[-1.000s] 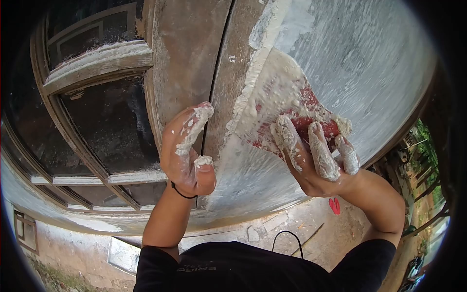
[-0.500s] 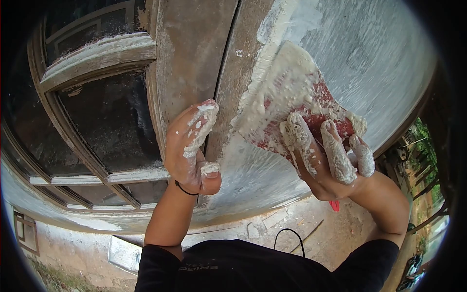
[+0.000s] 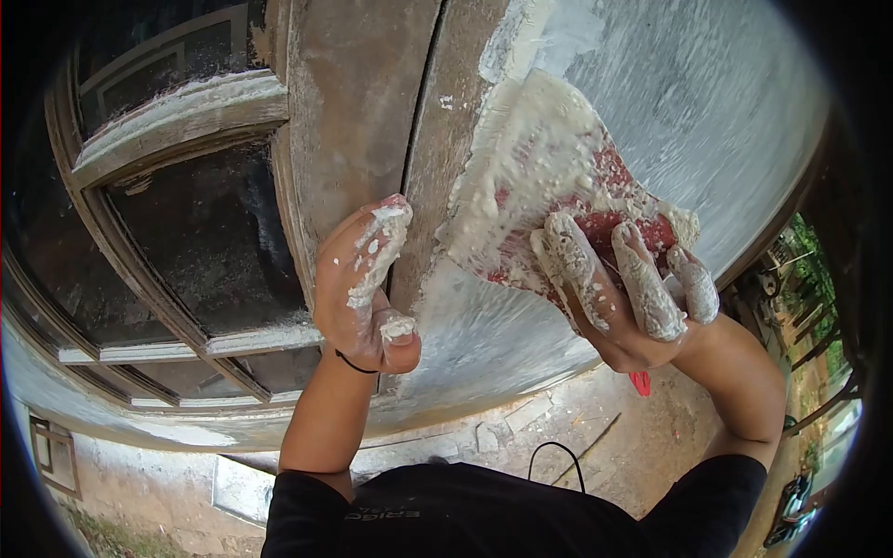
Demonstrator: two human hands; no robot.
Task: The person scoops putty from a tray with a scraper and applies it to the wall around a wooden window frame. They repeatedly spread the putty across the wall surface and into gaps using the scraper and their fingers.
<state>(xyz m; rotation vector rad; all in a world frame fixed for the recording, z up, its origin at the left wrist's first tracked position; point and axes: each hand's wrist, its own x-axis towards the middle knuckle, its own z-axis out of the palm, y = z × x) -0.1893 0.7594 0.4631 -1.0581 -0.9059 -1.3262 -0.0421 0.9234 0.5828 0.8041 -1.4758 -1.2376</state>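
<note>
My right hand (image 3: 642,293) grips a red putty spreader (image 3: 609,167), its wide blade smeared with thick off-white putty. The blade lies against the grey wall (image 3: 707,102), with its left edge along the border of the wooden frame (image 3: 446,121). Putty coats the fingers of this hand. Near the frame's dark vertical gap, my left hand (image 3: 358,279) is raised with nothing in it. Its fingers are curved, the thumb stands apart from them, and putty clings to the fingertips and thumb.
To the left is a wooden window (image 3: 195,251) with dark panes and white-smeared bars. Below, a pale slab or box (image 3: 240,488) lies on the ground near the wall's foot. A thin dark loop (image 3: 556,446) shows beyond my shirt. Greenery and dark rails stand at the far right.
The view has shifted slightly, so the window and frame appear a little further left. The spreader has moved slightly up along the wall. My left hand has barely moved.
</note>
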